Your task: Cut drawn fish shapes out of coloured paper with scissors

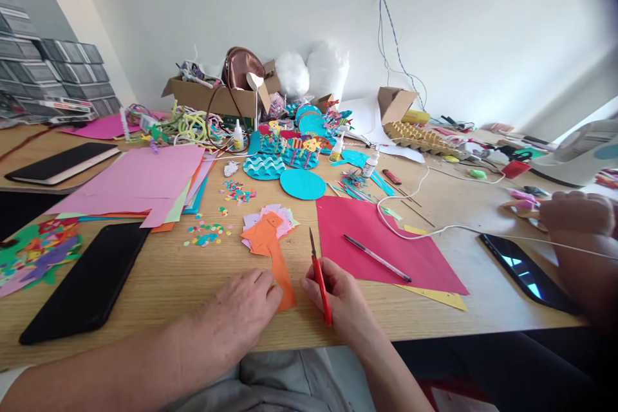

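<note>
My right hand (pixel 338 293) grips a pair of red-handled scissors (pixel 320 283), blades together and pointing away from me above the wood. At the front of the table, my left hand (pixel 241 309) has curled fingers against the left edge of an orange paper (pixel 282 270); its fingertips are partly hidden. This orange paper has a strip toward me and a drawn, cut shape at its far end. Under that end lies a small pile of pale paper cut-outs (pixel 292 219). Right of the scissors, a pen (pixel 376 257) rests on a red sheet (pixel 338 225).
Pink sheets (pixel 130 177), a black tablet-like slab (pixel 91 283) and paper scraps (pixel 41 254) lie left. Blue ovals (pixel 303 185), glue bottles (pixel 371 164) and a box (pixel 217 100) stand farther back. A white cable (pixel 420 235) crosses toward a phone (pixel 526 273) and another person's hand (pixel 577 215).
</note>
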A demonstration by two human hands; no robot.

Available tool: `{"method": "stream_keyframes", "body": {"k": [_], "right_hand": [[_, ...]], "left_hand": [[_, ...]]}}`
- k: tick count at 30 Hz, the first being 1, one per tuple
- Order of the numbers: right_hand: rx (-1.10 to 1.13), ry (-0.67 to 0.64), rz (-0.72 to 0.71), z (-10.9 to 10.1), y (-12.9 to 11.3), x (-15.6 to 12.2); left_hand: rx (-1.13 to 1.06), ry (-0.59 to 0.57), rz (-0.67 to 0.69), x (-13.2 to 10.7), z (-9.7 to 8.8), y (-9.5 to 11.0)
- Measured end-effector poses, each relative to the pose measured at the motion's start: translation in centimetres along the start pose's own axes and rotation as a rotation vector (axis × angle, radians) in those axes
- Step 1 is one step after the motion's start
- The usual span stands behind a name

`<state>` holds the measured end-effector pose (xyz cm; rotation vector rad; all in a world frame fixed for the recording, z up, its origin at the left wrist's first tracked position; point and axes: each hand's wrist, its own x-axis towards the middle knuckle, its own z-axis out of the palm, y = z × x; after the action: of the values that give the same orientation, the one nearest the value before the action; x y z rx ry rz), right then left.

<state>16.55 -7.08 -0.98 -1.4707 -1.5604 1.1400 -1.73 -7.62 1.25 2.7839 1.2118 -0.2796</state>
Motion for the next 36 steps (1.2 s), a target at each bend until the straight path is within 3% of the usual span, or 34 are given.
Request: {"method": "stream_keyframes", "body": {"k": [7, 12, 18, 20, 25, 29, 34, 36], "right_hand": [[-0.001, 0.008, -0.015, 0.3, -0.1, -0.3], [0.039, 0.047, -0.002, -0.4, -0.3, -1.0], [0.122, 0.115, -0.020, -1.1, -0.1, -1.5], [0.139, 0.138, -0.033, -1.0, 0.4, -1.4], [0.135, 0.118, -0.033, -0.6, 1.7, -1.3], [0.111, 0.145, -0.051, -0.8, 2.1, -1.2], [0.103, 0.162, -0.055, -0.8, 2.3, -1.0], [0.131, 0.169, -0.051, -0.7, 2.1, -0.9]], "left_hand": [[0.129, 0.055, 0.012, 1.0, 0.0, 0.5], [0.002, 0.008, -0.021, 0.5, -2.5, -0.5], [-0.311, 0.158, -0.171, -0.3, -7.4, -3.0], [-0.527, 0.159, -0.192, -0.2, -8.3, -3.8], [-1.111, 0.079, -0.185, 0.5, -8.4, -5.0], [-1.292, 0.051, -0.196, 0.7, -8.2, -6.2], [-1.258, 0.294, -0.303, 0.4, -10.0, -9.6], [-1.222, 0.341, -0.320, 0.5, -10.5, -10.3]]}}
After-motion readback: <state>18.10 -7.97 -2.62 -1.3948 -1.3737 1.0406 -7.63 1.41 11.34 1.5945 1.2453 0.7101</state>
